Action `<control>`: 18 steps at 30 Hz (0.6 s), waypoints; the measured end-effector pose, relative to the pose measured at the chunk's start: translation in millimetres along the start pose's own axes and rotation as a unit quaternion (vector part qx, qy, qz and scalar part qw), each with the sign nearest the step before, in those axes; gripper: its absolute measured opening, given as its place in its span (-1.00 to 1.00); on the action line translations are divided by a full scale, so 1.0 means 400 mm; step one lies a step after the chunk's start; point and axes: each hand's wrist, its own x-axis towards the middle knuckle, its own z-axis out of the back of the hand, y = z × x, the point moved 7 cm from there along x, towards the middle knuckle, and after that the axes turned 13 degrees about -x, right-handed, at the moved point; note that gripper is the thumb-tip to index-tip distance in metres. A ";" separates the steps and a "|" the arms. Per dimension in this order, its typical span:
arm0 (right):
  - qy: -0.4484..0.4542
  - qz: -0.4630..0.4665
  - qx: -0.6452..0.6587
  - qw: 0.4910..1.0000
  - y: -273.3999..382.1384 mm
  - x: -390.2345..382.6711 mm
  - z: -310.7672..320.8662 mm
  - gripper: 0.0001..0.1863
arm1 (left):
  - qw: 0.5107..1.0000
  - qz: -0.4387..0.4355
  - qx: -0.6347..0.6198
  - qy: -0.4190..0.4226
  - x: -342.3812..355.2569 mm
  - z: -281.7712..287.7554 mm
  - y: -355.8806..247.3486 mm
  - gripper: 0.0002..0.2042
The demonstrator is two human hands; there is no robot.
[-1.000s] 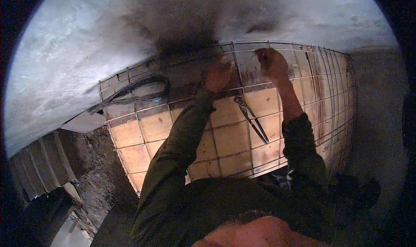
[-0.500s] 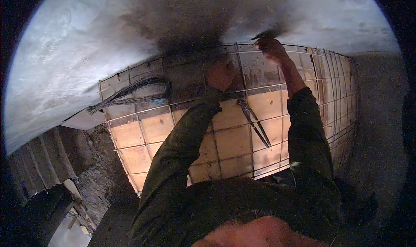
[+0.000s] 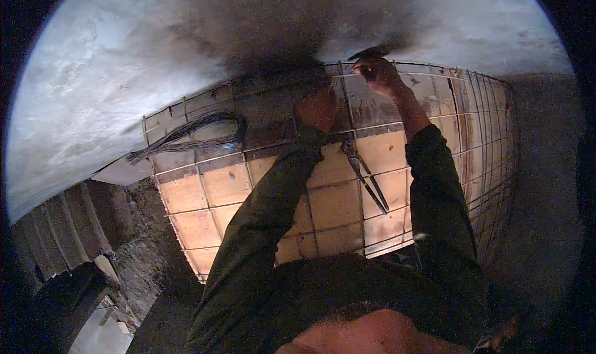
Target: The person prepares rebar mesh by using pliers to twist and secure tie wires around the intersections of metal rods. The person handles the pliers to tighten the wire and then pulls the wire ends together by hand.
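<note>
A grid of thin steel bars (image 3: 329,184) stands over wooden boards. Along its top bar my right hand (image 3: 380,77) is closed, fingers curled at the bar; whatever they pinch is too small to make out. Left of it, my left hand (image 3: 315,107) reaches to the upper part of the grid in deep shadow, its fingers too dark to read. Below and between my hands, a pair of end-cutting pincers (image 3: 365,177) hangs on the grid, handles pointing down. A looped bundle of dark tie wire (image 3: 197,130) hangs at the grid's upper left.
Pale orange boards (image 3: 335,206) back the grid's lower part, with darker, stained boards above. A rough grey concrete surface (image 3: 149,37) borders the grid's top edge. More vertical bars (image 3: 487,124) crowd the right end. Corrugated sheeting (image 3: 65,230) is at lower left.
My right hand has moved a little left along the top bar, its fingers still curled. My left forearm has shifted slightly right. Pincers and wire bundle stay in place.
</note>
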 end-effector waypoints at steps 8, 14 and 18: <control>-0.072 -0.014 0.034 0.997 0.039 0.002 0.052 -0.83 | 0.980 -0.085 0.035 -0.177 -0.010 -0.079 0.029 -0.66; -0.098 0.000 0.056 0.994 0.038 -0.003 0.055 -0.87 | 0.986 -0.073 0.004 -0.150 0.007 -0.088 0.021 -0.64; -0.145 0.019 0.057 0.988 0.060 0.000 0.074 -0.88 | 0.986 -0.070 0.002 -0.153 0.017 -0.096 0.020 -0.63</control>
